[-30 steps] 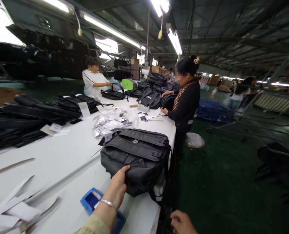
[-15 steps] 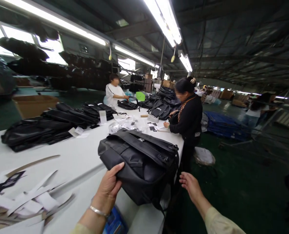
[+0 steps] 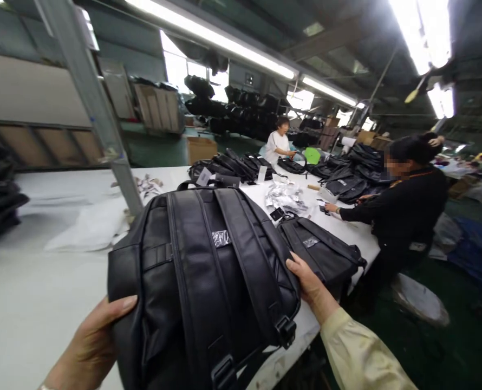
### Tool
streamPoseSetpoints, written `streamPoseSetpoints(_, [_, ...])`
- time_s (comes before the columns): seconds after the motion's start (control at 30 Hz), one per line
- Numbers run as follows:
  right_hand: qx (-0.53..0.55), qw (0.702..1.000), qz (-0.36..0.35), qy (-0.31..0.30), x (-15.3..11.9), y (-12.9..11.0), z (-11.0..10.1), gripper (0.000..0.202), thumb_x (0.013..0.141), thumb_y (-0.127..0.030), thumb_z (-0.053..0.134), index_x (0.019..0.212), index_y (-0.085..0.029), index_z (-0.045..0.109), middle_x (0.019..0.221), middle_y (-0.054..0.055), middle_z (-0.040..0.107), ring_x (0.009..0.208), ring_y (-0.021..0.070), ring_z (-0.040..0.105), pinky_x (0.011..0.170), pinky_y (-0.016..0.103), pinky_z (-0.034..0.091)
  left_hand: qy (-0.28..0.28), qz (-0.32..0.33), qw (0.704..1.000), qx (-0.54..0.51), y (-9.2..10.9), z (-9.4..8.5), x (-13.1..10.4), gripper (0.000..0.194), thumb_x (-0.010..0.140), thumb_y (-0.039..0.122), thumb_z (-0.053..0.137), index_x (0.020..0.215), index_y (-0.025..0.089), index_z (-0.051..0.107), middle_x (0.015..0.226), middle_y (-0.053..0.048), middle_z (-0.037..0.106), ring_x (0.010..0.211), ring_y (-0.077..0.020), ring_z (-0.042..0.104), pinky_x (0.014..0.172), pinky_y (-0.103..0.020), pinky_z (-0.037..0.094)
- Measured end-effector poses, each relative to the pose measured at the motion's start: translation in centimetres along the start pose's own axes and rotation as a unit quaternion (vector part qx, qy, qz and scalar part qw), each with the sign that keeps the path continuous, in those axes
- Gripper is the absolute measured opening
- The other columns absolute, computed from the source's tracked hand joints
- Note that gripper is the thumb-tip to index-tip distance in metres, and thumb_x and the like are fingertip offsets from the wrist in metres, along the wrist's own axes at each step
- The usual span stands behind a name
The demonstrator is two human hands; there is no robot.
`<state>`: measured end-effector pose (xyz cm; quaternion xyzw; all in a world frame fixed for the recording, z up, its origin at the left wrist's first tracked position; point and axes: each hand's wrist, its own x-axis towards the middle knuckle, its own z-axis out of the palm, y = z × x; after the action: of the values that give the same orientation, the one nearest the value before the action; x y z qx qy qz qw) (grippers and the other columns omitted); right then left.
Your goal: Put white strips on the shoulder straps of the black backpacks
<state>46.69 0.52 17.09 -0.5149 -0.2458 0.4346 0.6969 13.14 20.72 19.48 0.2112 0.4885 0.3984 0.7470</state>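
A large black backpack (image 3: pixel 200 271) fills the near middle of the head view, its strap side toward me. My left hand (image 3: pixel 92 336) grips its left edge, thumb on top and the other fingers hidden beneath. At the right edge my right hand (image 3: pixel 306 279) is closed on the same backpack, its fingers partly out of sight behind it. Two padded shoulder straps run down the panel to black buckles (image 3: pixel 285 327). A small shiny patch (image 3: pixel 221 238) shows between the straps. Just beyond my right hand lies a second black backpack (image 3: pixel 320 246) on the white table (image 3: pixel 74 292).
A metal post (image 3: pixel 98 103) rises at the table's left. Piled black bags (image 3: pixel 233 165), clear plastic wrappers (image 3: pixel 284 197) and a cardboard box (image 3: pixel 201 149) stand farther back. A co-worker in black (image 3: pixel 415 200) leans at the right side; another in white (image 3: pixel 277 145) is at the far end.
The view has swung left. A backpack held by my left hand alone is before; now both hands hold a backpack strap side up, close to me, and another lies on the table beyond.
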Motion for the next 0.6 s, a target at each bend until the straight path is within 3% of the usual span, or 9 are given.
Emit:
streamPoseSetpoints(0.07, [-0.013,0.999,0.030,-0.025,-0.5,3.5,3.0,0.064,0.070,-0.041,0.081,0.125,-0.016,0.060,0.111,0.010,0.072,0.102,0.0268,0.068,0.095,0.042,0.052,0.013,-0.002,0.998,0.057,0.7,-5.6,0.6,0.073,0.048,0.014,0.071,0.121,0.017,0.067,0.084,-0.008,0.078,0.092,-0.0414,0.070,0.068,-0.052,0.059])
streamPoseSetpoints(0.17, [-0.045,0.997,0.054,-0.032,-2.5,9.7,5.5,0.064,0.068,-0.037,0.084,0.124,-0.016,0.061,0.111,0.009,0.072,0.102,0.0263,0.068,0.096,0.043,0.051,0.004,-0.015,0.990,0.141,0.5,-13.3,1.4,0.077,0.038,0.022,0.084,0.113,0.018,0.070,0.089,-0.009,0.079,0.091,-0.0434,0.070,0.071,-0.050,0.061])
streamPoseSetpoints(0.23, [-0.073,0.995,0.057,-0.024,-4.6,14.1,6.1,0.062,0.068,-0.036,0.084,0.123,-0.016,0.062,0.114,0.009,0.072,0.104,0.0268,0.067,0.098,0.044,0.050,-0.034,-0.050,0.982,0.180,-0.7,-17.5,1.9,0.070,0.034,0.030,0.090,0.101,0.017,0.073,0.088,-0.010,0.078,0.090,-0.0427,0.071,0.075,-0.046,0.062])
streamPoseSetpoints(0.33, [-0.119,0.990,0.076,-0.009,-8.4,20.1,5.7,0.060,0.071,-0.037,0.081,0.124,-0.017,0.063,0.117,0.009,0.071,0.108,0.0280,0.065,0.100,0.046,0.048,-0.107,-0.098,0.961,0.235,-3.9,-22.6,2.9,0.056,0.044,0.045,0.090,0.088,0.016,0.072,0.086,-0.012,0.078,0.090,-0.0404,0.072,0.082,-0.045,0.060])
streamPoseSetpoints(0.4, [-0.161,0.982,0.101,0.003,-10.5,23.2,4.7,0.057,0.070,-0.039,0.079,0.120,-0.017,0.065,0.115,0.010,0.072,0.108,0.0294,0.066,0.100,0.048,0.048,-0.110,-0.105,0.931,0.332,-6.4,-25.1,4.0,0.050,0.053,0.056,0.082,0.081,0.017,0.070,0.083,-0.013,0.077,0.091,-0.0398,0.072,0.085,-0.048,0.058])
streamPoseSetpoints(0.47, [-0.206,0.971,0.122,0.013,-11.5,24.9,3.5,0.057,0.066,-0.040,0.080,0.115,-0.015,0.067,0.113,0.012,0.072,0.107,0.0313,0.066,0.100,0.050,0.048,-0.068,-0.070,0.866,0.490,-8.2,-26.9,5.4,0.046,0.058,0.062,0.072,0.072,0.019,0.066,0.076,-0.015,0.074,0.088,-0.0422,0.071,0.086,-0.052,0.056])
streamPoseSetpoints(0.53, [-0.259,0.957,0.129,0.031,-10.8,25.1,2.4,0.060,0.063,-0.042,0.081,0.115,-0.014,0.068,0.113,0.015,0.072,0.105,0.0322,0.067,0.099,0.051,0.048,-0.031,-0.006,0.789,0.614,-8.6,-27.7,7.1,0.041,0.060,0.058,0.064,0.071,0.019,0.064,0.078,-0.017,0.074,0.088,-0.0432,0.070,0.087,-0.054,0.055])
streamPoseSetpoints(0.6, [-0.317,0.941,0.112,0.051,-8.3,24.0,1.7,0.064,0.066,-0.045,0.078,0.121,-0.014,0.066,0.117,0.017,0.070,0.105,0.0310,0.066,0.099,0.050,0.048,-0.013,0.065,0.757,0.650,-7.5,-27.1,8.9,0.045,0.063,0.053,0.059,0.087,0.015,0.067,0.096,-0.019,0.075,0.098,-0.0401,0.069,0.092,-0.050,0.053])
